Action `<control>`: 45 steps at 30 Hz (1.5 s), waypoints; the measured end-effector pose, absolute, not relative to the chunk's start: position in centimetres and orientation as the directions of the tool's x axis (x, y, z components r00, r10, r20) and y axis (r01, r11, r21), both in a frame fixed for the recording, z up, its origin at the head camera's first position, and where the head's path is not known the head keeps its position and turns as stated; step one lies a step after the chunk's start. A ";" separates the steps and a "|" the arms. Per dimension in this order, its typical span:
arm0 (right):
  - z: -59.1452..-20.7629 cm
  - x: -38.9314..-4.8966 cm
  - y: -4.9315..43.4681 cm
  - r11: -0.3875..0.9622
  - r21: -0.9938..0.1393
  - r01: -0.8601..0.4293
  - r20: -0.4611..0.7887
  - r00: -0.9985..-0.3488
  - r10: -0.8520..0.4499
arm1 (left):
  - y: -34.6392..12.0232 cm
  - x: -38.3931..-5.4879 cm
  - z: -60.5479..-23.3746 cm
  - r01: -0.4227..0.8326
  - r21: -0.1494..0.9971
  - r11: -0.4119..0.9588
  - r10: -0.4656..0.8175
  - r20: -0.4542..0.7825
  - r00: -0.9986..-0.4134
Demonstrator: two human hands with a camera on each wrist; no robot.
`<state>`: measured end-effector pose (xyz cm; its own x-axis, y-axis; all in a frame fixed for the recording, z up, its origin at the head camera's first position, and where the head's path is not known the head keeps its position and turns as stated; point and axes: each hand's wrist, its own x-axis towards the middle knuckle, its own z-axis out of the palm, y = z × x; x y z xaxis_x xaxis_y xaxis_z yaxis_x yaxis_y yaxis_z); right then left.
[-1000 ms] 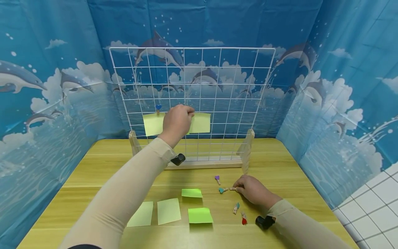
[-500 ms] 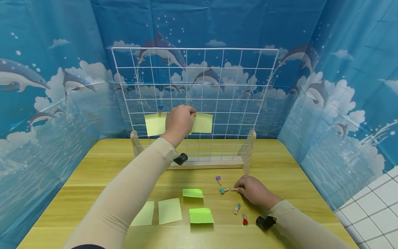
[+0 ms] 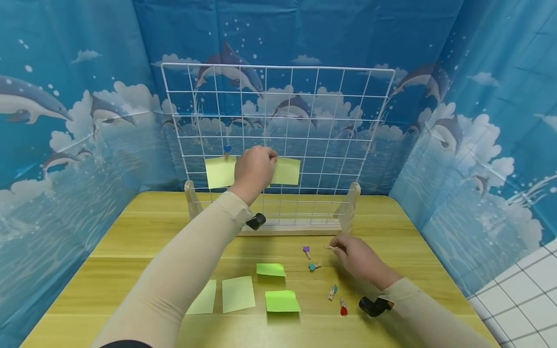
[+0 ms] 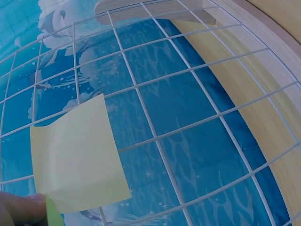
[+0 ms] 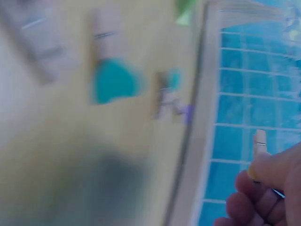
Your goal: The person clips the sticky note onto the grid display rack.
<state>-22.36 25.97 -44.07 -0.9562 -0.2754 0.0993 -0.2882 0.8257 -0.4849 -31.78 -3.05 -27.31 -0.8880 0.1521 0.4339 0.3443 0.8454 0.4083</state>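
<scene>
My left hand [image 3: 256, 169] is up at the white wire grid [image 3: 322, 118], pinching a green sticky note [image 4: 54, 213] whose edge shows beside the thumb in the left wrist view. To its right a pale yellow sticky note [image 3: 287, 171] lies against the wires; its fastening is out of sight. On the other side hangs another yellow note [image 3: 219, 172] under a blue heart clothespin [image 3: 227, 150]. Low over the table, my right hand [image 3: 359, 257] pinches a small wooden clothespin [image 5: 260, 141] between thumb and finger. Its other end is hidden by the fingers.
Loose on the wooden table [image 3: 139, 241] lie a purple-heart clothespin [image 3: 307, 252], two teal ones [image 3: 314, 267] and a red one [image 3: 344, 308]. Nearer me are two yellow notes [image 3: 238, 294] and two green notes [image 3: 282, 301]. A wooden base [image 3: 300, 228] supports the grid.
My right hand has lifted the clothespin off the table and moved it slightly away from me, toward the grid. The left hand stays at the grid; the head view shifts a little.
</scene>
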 end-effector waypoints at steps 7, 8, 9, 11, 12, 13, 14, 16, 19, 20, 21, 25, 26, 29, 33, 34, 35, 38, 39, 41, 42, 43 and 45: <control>-39.1 -22.8 24.4 0.746 -0.519 -0.417 0.303 -0.906 -0.295 | -3.2 -31.7 -27.0 0.342 0.409 0.846 0.160 0.417 -0.895; -38.4 -23.0 24.1 0.743 -0.509 -0.434 0.333 -0.895 -0.295 | -3.2 -31.7 -27.0 0.341 0.411 0.845 0.161 0.413 -0.896; -37.7 -23.2 23.8 0.743 -0.501 -0.444 0.358 -0.888 -0.289 | -3.2 -31.7 -27.0 0.340 0.413 0.845 0.161 0.410 -0.898; -36.5 -23.7 23.2 0.740 -0.494 -0.455 0.391 -0.877 -0.278 | -3.2 -31.6 -27.0 0.339 0.414 0.845 0.161 0.408 -0.899; -35.9 -23.9 22.9 0.741 -0.495 -0.454 0.400 -0.876 -0.269 | -3.2 -31.6 -27.0 0.338 0.413 0.846 0.161 0.405 -0.900; -35.4 -24.2 22.6 0.742 -0.494 -0.452 0.408 -0.875 -0.262 | -3.2 -31.6 -27.0 0.336 0.413 0.847 0.161 0.403 -0.901; -34.8 -24.4 22.3 0.742 -0.499 -0.448 0.407 -0.877 -0.256 | -3.2 -31.6 -27.0 0.333 0.414 0.847 0.160 0.399 -0.903; -33.9 -24.9 21.6 0.738 -0.503 -0.449 0.412 -0.876 -0.252 | -3.2 -31.6 -26.9 0.330 0.414 0.848 0.159 0.395 -0.905; -32.7 -25.7 20.7 0.741 -0.487 -0.463 0.436 -0.864 -0.253 | -3.1 -31.5 -26.9 0.327 0.416 0.849 0.158 0.391 -0.907; -32.3 -26.0 20.4 0.741 -0.477 -0.472 0.450 -0.856 -0.255 | -3.1 -31.5 -26.9 0.328 0.416 0.848 0.158 0.393 -0.906; -31.9 -26.2 20.1 0.740 -0.467 -0.483 0.467 -0.846 -0.258 | -3.1 -31.4 -26.9 0.330 0.415 0.848 0.158 0.395 -0.905; -30.6 -27.1 19.0 0.753 -0.427 -0.501 0.513 -0.820 -0.254 | -3.1 -31.4 -27.0 0.337 0.420 0.842 0.157 0.408 -0.899; -30.4 -27.3 18.7 0.753 -0.425 -0.501 0.518 -0.818 -0.252 | -3.1 -31.4 -27.0 0.338 0.422 0.841 0.155 0.411 -0.898; -29.6 -27.9 18.0 0.755 -0.438 -0.488 0.520 -0.823 -0.231 | -3.2 -31.4 -27.1 0.340 0.422 0.840 0.153 0.417 -0.896; -28.9 -28.6 17.2 0.764 -0.451 -0.461 0.512 -0.835 -0.201 | -3.2 -31.4 -27.1 0.336 0.416 0.845 0.153 0.414 -0.897; -28.7 -28.8 17.1 0.768 -0.449 -0.456 0.512 -0.836 -0.198 | -3.2 -31.4 -27.1 0.336 0.416 0.845 0.153 0.414 -0.897; -28.6 -28.9 17.0 0.773 -0.443 -0.455 0.513 -0.835 -0.198 | -3.2 -31.4 -27.1 0.336 0.414 0.846 0.154 0.414 -0.897; -28.2 -29.2 16.6 0.782 -0.415 -0.465 0.534 -0.820 -0.204 | -3.1 -31.3 -27.1 0.335 0.410 0.848 0.154 0.413 -0.897; -28.1 -29.4 16.5 0.785 -0.404 -0.470 0.544 -0.813 -0.207 | -3.1 -31.3 -27.0 0.333 0.409 0.849 0.154 0.412 -0.898; -27.9 -29.6 16.2 0.791 -0.376 -0.482 0.569 -0.794 -0.214 | -3.1 -31.3 -27.0 0.331 0.408 0.851 0.151 0.412 -0.898; -27.8 -29.8 16.1 0.796 -0.361 -0.486 0.582 -0.784 -0.215 | -3.1 -31.3 -27.0 0.329 0.408 0.852 0.150 0.412 -0.899; -27.7 -29.9 16.0 0.802 -0.345 -0.488 0.593 -0.776 -0.217 | -3.1 -31.3 -27.0 0.326 0.409 0.852 0.148 0.410 -0.900; -27.5 -30.0 15.8 0.815 -0.317 -0.484 0.608 -0.764 -0.217 | -3.1 -31.3 -27.0 0.324 0.410 0.852 0.147 0.407 -0.901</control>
